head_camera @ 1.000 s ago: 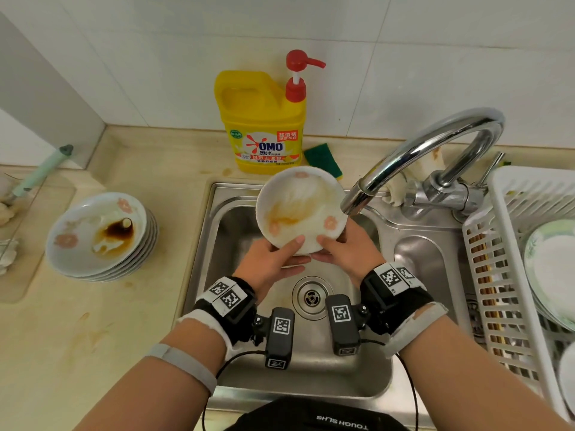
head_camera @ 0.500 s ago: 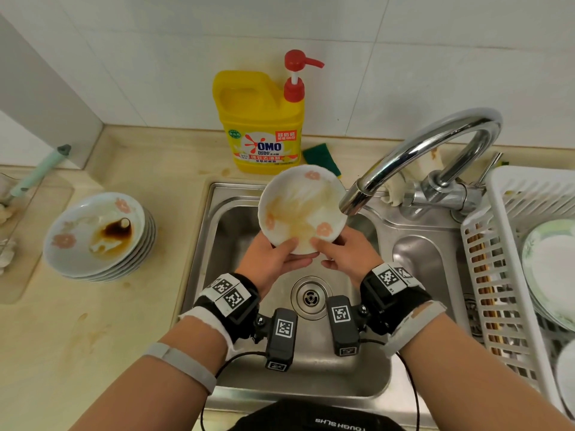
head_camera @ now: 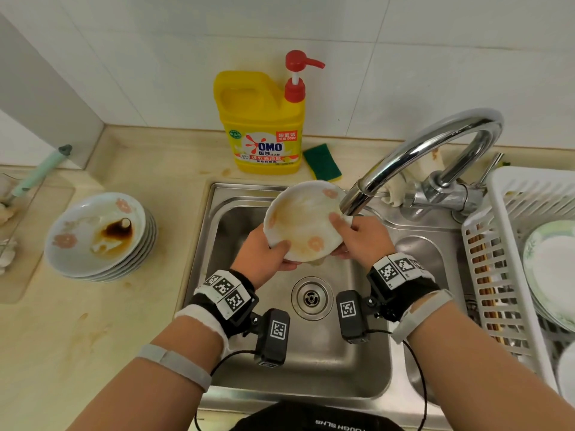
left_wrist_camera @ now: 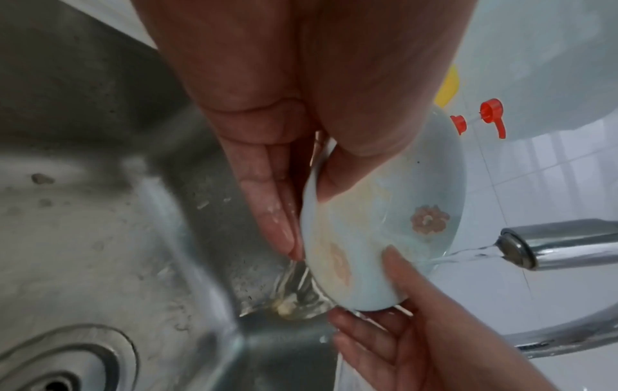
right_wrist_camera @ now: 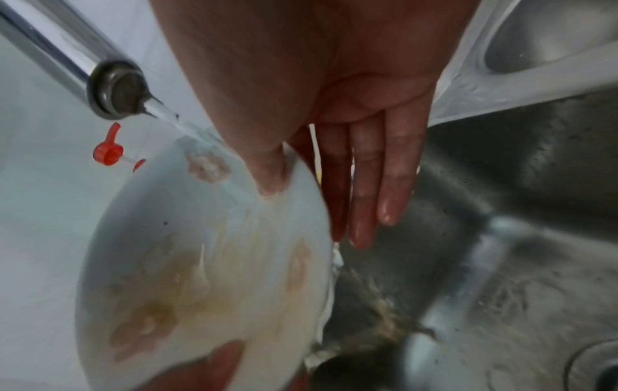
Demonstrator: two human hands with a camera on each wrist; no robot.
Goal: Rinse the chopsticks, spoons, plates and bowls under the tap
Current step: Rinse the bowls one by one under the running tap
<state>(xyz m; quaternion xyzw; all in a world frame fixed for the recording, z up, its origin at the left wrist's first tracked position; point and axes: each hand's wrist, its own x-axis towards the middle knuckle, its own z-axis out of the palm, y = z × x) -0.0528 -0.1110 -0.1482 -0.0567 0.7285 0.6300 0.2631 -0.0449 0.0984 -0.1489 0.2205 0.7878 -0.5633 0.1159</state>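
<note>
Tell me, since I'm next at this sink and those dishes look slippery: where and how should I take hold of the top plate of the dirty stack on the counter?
Grip the top plate at its raised rim, coming from the sink side where the rim is bare. Put the thumb on top of the rim and the fingers under it. It probably pays to keep it level, since brown sauce pools in its middle.

Left hand (head_camera: 264, 259), right hand (head_camera: 362, 241): bare, no gloves. Each wrist: black strap (head_camera: 224, 301) carrying white blocks printed with black square-code markers. Small black camera box (head_camera: 273, 335) hangs under each wrist, one marker on its face, thin black cable trailing. Grey band (head_camera: 175, 365) on left forearm; pale band (head_camera: 420, 312) on right.
</note>
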